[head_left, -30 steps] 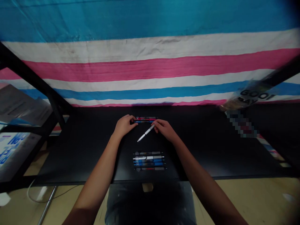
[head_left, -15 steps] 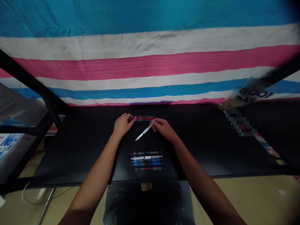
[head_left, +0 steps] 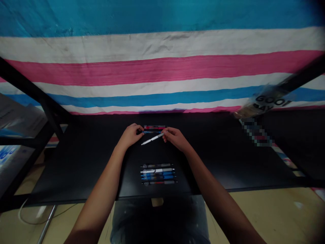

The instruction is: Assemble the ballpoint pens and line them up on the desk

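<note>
Mostly white, slender, slanted pen (head_left: 152,138)

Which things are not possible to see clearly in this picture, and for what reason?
All in the head view:
Held pen: one end, hidden by the right hand's fingers.
Far blue pen: right end, behind the same hand.
Left hand: whether it touches that pen; too small and dim.
Near pens: any print, too small.
Box: cut off by the left edge.

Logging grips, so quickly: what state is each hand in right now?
Left hand: at the ends of the far pens; grip cannot be told.
Right hand: closed, holding a white pen.
</note>
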Demonstrator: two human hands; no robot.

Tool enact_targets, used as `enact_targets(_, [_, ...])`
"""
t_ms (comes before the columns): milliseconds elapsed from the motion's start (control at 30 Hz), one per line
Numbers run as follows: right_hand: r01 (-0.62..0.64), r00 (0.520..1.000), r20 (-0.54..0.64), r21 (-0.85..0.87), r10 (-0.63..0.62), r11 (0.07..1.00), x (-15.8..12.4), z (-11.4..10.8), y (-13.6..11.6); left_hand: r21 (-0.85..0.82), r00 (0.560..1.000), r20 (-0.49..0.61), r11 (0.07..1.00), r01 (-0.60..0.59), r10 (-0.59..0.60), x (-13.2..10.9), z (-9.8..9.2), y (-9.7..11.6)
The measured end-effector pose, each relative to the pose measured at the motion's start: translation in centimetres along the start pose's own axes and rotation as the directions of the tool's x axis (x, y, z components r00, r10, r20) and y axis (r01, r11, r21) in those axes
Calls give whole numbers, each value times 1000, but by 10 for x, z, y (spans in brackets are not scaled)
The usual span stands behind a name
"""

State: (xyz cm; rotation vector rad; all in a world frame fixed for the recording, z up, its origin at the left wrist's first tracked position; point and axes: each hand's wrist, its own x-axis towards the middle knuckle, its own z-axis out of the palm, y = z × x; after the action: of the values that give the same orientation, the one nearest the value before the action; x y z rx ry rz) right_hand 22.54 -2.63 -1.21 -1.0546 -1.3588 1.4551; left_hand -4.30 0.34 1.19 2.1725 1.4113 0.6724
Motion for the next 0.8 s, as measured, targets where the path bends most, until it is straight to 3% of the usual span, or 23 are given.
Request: enact_targets(800, [-5, 1000, -3, -30, 5, 1000, 0, 1, 0, 77, 992, -94, 993, 94, -87, 2, 11, 0])
